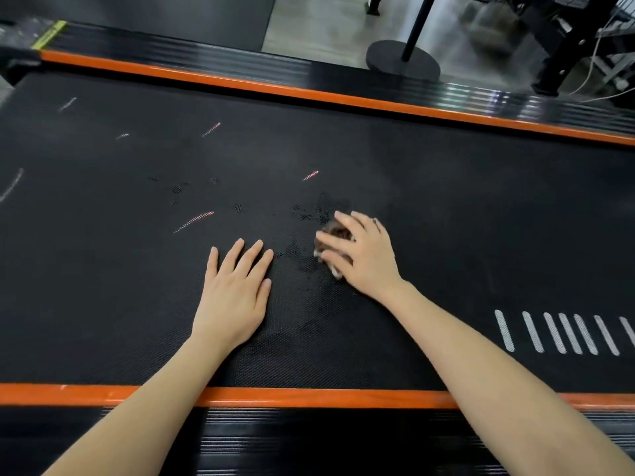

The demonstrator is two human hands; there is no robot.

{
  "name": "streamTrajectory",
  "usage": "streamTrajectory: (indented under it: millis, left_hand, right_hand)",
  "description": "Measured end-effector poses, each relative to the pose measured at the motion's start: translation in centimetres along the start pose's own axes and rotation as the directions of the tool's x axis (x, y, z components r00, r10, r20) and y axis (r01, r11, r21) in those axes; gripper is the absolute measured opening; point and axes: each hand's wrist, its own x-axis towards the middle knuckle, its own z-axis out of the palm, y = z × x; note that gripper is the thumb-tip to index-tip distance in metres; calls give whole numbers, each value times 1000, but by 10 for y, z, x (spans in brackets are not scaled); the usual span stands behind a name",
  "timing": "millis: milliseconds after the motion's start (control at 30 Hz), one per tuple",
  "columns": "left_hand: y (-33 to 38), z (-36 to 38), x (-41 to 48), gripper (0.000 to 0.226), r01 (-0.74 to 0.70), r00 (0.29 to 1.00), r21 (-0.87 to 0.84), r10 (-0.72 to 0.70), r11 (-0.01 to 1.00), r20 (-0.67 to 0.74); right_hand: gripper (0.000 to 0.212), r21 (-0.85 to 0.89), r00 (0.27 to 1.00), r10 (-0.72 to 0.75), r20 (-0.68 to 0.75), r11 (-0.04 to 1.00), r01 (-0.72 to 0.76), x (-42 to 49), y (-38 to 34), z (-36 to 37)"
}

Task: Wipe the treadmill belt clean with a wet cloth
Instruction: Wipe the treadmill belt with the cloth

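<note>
curled r. hand [360, 255] fingers clutch a small dark cloth [335, 233], bunched on the belt [446, 207] mid-width. l. hand [233, 290] lies flat just beside, fingers straight. belt: black, fine dotted weave, damp blotches [309, 266] near cloth, thin pale streaks [194, 221], white bars [563, 333] at right. orange strips [309, 396] edge it, w/ ribbed black rails [223, 58] outside. beyond: glossy grey floor [326, 25], round black base [402, 60] w/ pole [417, 25].

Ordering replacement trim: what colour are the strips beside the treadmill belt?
Orange strips; head view shows them best.
</note>
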Motion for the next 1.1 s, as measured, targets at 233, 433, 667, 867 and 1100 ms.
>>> streamTrajectory:
  millis: [233,433,667,867,1100]
  left_hand:
    - [1,-2,0,55,4,1000,16,-4,1000,-3]
    - [2,-3,0,56,1,1000,5,-1,1000,0]
    - [1,-14,47,49,-21,992,-11,20,1000,-127]
    - [-5,-17,130,48,7,998,155,3,988,-63]
    - [-23,5,177,54,84,996,134,-79,987,-40]
  right_hand:
    - [38,4,997,22,-78,1000,-21,-30,-32,-1]
    - [34,-98,972,-236,-9,967,234,-61,24,-16]
    - [38,-66,929,355,-101,930,-362,-32,81,-16]
    - [32,-42,923,371,-104,925,-377,9,103,-13]
    - [33,-51,923,354,-150,930,-365,72,138,0]
